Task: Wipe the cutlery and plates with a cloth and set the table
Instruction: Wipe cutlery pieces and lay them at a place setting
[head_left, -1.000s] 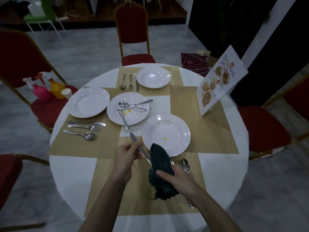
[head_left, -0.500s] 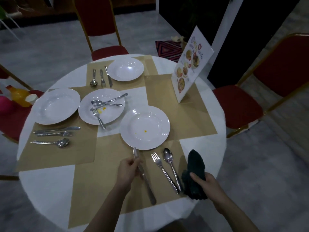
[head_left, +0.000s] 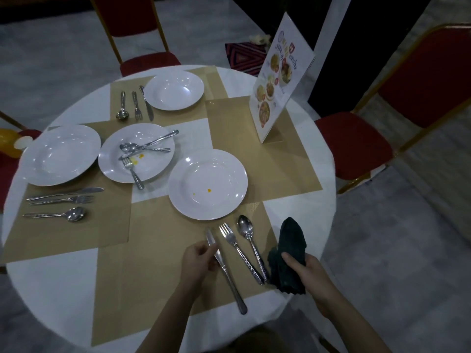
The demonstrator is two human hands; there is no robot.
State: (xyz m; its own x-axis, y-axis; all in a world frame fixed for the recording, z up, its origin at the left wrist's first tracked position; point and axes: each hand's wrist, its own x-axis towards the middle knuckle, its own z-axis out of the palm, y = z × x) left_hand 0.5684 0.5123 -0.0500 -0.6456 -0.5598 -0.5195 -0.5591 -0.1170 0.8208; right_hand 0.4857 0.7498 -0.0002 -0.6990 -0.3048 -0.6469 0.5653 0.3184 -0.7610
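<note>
My left hand (head_left: 197,258) pinches a table knife (head_left: 225,270) that lies on the near tan placemat (head_left: 158,263), left of a fork (head_left: 238,250) and a spoon (head_left: 251,243). My right hand (head_left: 309,273) grips a dark green cloth (head_left: 288,253) just right of the spoon. Above the cutlery sits a white plate (head_left: 207,183) with small orange spots. A second dirty plate (head_left: 136,152) in the middle carries a spoon, a fork and a knife.
Two clean white plates (head_left: 61,154) (head_left: 174,89) each have a knife, fork and spoon laid beside them. A standing menu card (head_left: 279,72) is at the back right. Red chairs (head_left: 356,143) ring the round white table (head_left: 51,289). Spray bottles stand on the left chair.
The knife came down from in front of the cloth onto the placemat beside the fork. My right hand carried the cloth off to the right. The view shifted right.
</note>
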